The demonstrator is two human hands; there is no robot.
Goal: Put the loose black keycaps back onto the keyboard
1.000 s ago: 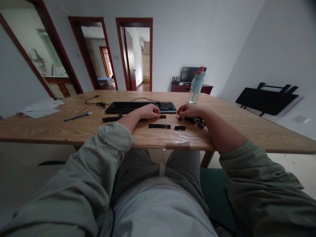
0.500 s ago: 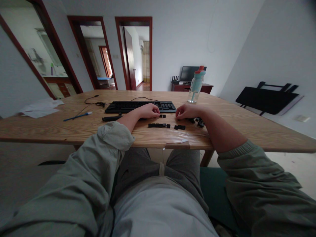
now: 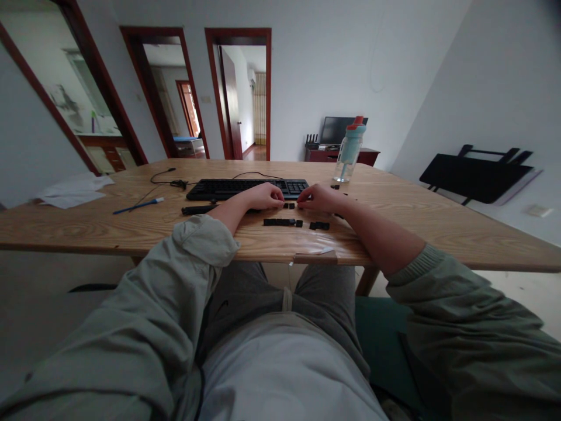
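Over the front edge of a black keyboard (image 3: 245,187), my left hand (image 3: 265,196) is closed with its fingertips down at small black keycaps (image 3: 289,206) on the table. My right hand (image 3: 322,199) comes in from the other side, thumb and fingers pinched together just right of those keycaps. Whatever sits in either hand's fingertips is too small or hidden to make out. Closer to me lie a row of black keycaps (image 3: 279,222) and, to its right, a short group of keycaps (image 3: 319,225). More loose keycaps (image 3: 335,187) lie beyond my right hand, partly covered by it.
A clear bottle with a red lid (image 3: 348,152) stands behind my right hand. Left of the keyboard are a blue brush (image 3: 138,206), a coiled cable (image 3: 177,184), a black handle-like object (image 3: 197,209) and white paper (image 3: 74,192). Tape (image 3: 315,257) covers part of the table's front edge.
My right hand has moved left, away from the pile of loose keycaps and closer to my left hand. My left hand stays in about the same place.
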